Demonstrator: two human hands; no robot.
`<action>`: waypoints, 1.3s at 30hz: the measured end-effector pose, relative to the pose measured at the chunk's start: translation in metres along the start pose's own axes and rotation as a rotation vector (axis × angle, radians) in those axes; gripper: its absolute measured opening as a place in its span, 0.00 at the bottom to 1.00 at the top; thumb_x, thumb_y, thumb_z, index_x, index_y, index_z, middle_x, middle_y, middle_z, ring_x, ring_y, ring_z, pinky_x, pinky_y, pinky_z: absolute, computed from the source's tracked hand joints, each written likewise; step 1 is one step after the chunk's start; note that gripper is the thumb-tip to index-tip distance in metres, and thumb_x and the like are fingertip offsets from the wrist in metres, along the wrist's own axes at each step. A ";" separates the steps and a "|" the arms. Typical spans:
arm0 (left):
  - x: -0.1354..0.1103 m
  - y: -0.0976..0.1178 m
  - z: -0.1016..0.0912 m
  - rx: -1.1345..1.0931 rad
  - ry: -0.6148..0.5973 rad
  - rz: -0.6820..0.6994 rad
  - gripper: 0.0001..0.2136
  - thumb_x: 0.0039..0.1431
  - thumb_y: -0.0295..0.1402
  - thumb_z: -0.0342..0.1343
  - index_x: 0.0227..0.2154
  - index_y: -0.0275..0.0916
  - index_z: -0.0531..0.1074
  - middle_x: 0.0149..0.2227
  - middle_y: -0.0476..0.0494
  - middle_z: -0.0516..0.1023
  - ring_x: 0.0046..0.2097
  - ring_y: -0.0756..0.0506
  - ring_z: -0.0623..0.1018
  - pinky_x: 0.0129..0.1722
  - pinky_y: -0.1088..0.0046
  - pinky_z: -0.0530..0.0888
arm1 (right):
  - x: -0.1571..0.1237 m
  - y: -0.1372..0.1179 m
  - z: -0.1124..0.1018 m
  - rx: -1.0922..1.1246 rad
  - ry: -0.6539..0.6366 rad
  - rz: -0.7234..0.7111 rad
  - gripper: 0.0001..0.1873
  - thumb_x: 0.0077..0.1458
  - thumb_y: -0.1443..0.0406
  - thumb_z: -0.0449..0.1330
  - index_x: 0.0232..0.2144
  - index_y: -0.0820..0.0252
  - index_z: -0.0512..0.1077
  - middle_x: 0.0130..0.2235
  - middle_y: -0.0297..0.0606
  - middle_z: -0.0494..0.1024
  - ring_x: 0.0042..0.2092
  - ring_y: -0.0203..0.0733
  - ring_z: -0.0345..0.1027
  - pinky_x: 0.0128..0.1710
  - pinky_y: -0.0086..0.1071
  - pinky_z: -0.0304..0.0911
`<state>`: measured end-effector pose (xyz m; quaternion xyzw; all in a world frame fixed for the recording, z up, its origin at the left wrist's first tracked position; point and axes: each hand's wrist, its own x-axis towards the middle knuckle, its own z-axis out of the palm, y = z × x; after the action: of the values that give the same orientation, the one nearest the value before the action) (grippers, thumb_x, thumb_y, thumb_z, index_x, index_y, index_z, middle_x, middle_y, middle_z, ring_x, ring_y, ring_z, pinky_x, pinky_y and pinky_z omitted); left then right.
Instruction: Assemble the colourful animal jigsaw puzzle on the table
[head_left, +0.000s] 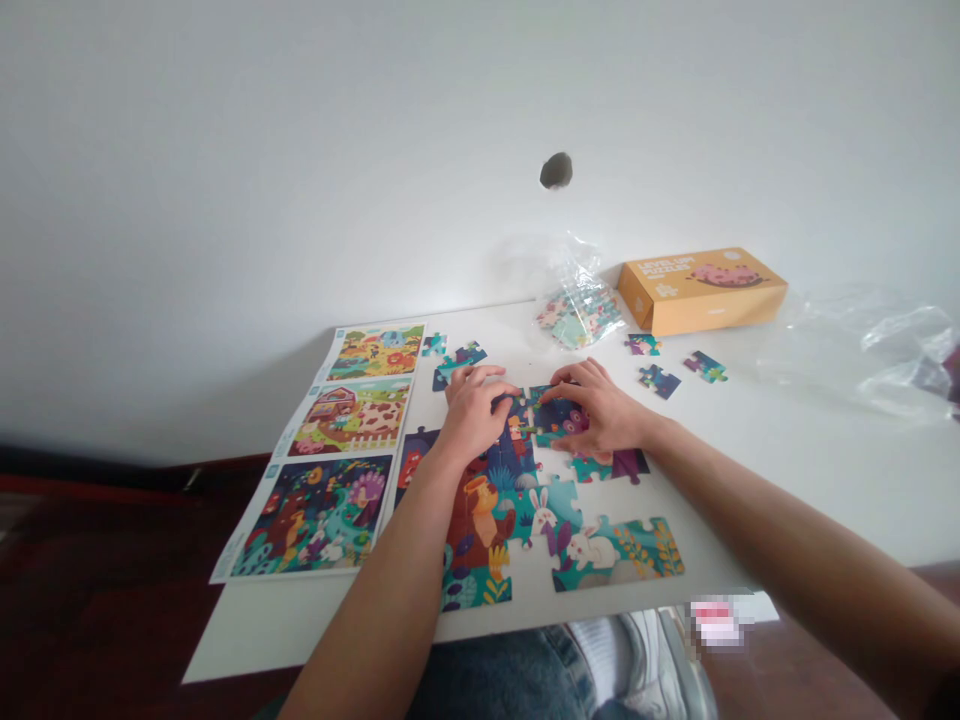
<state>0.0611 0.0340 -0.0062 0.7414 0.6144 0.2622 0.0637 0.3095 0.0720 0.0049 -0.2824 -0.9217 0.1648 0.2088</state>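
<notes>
A partly joined jigsaw puzzle with a bear and white rabbits lies on the white table in front of me. My left hand rests on its upper part, thumb and index finger bent onto a dark blue piece. Across a narrow gap, my right hand grips a dark puzzle piece with a purple figure, fingers at its top and thumb lower down. Its palm partly hides the pieces beneath. Two rabbit-and-plant pieces lie joined at the lower right, beside a gap in the picture.
A reference sheet with three pictures lies at the left. Loose pieces sit behind my left hand, and others at the right. A plastic bag of pieces, a yellow puzzle box and clear plastic wrap stand farther back.
</notes>
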 end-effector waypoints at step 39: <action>-0.001 0.008 -0.008 -0.105 -0.056 0.213 0.06 0.62 0.34 0.60 0.39 0.48 0.81 0.54 0.49 0.79 0.58 0.38 0.68 0.59 0.52 0.62 | -0.004 0.016 -0.007 -0.024 0.194 0.057 0.17 0.63 0.60 0.56 0.51 0.54 0.76 0.49 0.45 0.73 0.50 0.52 0.65 0.53 0.49 0.56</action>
<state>0.0641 0.0293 0.0038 0.8052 0.5157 0.2782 0.0914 0.3235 0.0831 0.0034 -0.3256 -0.8905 0.1316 0.2892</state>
